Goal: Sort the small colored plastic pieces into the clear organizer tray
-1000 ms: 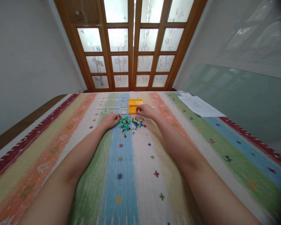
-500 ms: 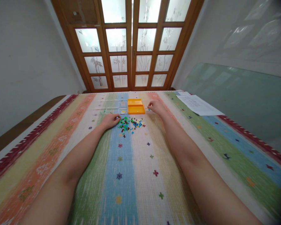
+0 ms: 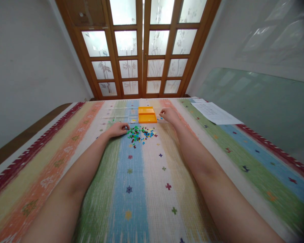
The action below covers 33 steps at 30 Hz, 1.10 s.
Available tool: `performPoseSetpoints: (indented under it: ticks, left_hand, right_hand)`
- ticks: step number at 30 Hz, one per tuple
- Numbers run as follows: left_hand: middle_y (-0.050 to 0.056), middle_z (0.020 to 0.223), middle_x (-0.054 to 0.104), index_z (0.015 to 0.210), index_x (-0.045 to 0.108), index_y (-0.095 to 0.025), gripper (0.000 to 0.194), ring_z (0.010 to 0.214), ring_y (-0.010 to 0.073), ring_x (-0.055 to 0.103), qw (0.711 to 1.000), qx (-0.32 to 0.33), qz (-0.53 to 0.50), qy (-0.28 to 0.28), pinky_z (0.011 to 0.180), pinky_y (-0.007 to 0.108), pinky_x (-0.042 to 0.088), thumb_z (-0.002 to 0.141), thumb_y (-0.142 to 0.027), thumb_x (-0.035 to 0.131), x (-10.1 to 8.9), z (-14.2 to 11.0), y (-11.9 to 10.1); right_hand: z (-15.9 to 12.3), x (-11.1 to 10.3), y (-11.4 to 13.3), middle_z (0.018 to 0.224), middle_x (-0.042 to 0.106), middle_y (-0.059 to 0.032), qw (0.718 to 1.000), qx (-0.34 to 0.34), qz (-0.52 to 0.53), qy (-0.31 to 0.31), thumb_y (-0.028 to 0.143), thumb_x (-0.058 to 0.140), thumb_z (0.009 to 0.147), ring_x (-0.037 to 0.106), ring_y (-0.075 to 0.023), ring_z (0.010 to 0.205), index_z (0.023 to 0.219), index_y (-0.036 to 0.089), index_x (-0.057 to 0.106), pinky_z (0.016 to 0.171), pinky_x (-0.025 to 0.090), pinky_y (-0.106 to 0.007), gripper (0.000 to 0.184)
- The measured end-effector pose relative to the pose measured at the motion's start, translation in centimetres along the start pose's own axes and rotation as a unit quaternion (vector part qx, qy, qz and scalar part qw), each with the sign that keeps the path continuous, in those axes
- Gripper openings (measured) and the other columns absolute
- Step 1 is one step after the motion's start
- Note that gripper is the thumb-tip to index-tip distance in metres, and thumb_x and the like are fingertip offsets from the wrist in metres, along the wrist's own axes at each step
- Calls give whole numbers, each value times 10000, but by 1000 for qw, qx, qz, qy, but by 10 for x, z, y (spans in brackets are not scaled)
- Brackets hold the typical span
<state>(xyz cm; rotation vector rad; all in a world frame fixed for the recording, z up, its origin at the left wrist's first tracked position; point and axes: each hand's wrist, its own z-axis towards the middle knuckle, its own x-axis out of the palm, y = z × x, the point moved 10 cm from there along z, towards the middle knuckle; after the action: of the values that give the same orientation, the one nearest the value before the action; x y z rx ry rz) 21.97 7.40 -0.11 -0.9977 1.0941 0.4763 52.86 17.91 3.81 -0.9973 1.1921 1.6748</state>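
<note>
r hand (image 3: 169,115) grip, paper (image 3: 214,113) txt: too sm to tell

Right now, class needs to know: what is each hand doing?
Left hand: fingers curled beside the pile; grip unclear.
Right hand: fingers bent, right of the orange box; grip unclear.

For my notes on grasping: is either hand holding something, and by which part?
It cannot be told: fingertip details are too small. The left hand is beside the colorful pile, the right hand near blue pieces.

Tray (image 3: 147,118): smooth orange plastic, slight gloss. Left of it, clear boxes (image 3: 119,114): glossy, apparently plastic. Beneath it, my tablecloth (image 3: 136,202): matt woven cloth. Beyond it, door frame (image 3: 143,57): varnished wood.
</note>
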Motion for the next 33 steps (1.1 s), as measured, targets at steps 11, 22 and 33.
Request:
performPoseSetpoints:
  ticks: [11, 22, 33]
  left_hand:
    - [-42, 646, 522, 1044, 722, -191, 318, 611, 139, 490, 1000, 5, -3, 19, 618, 263, 318, 839, -413, 623, 2, 0, -2]
    - [-23, 667, 572, 1008, 770, -215, 298, 644, 151, 524, 1000, 2, 16, -15, 643, 264, 340, 883, -410, 581, 0, 2, -1]
    - [8, 702, 609, 1074, 771, -219, 332, 679, 185, 544, 958, -160, 65, -229, 630, 282, 307, 896, -419, 574, -51, -17, 51]
  right_hand:
    - [-13, 10, 31, 1090, 778, -95, 999, -23, -13, 24, 337, 617, 946, 682, -218, 964, 1067, 208, 788, 769, 451, -263, 245]
    - [-31, 28, 69, 1112, 771, -102, 996, -70, -38, 34, 401, 546, 1004, 677, -236, 973, 1134, 230, 773, 770, 440, -282, 313]
    - [-54, 30, 109, 1078, 761, -90, 986, -157, -60, 14, 363, 468, 1042, 659, -224, 994, 1087, 221, 762, 778, 402, -278, 329]
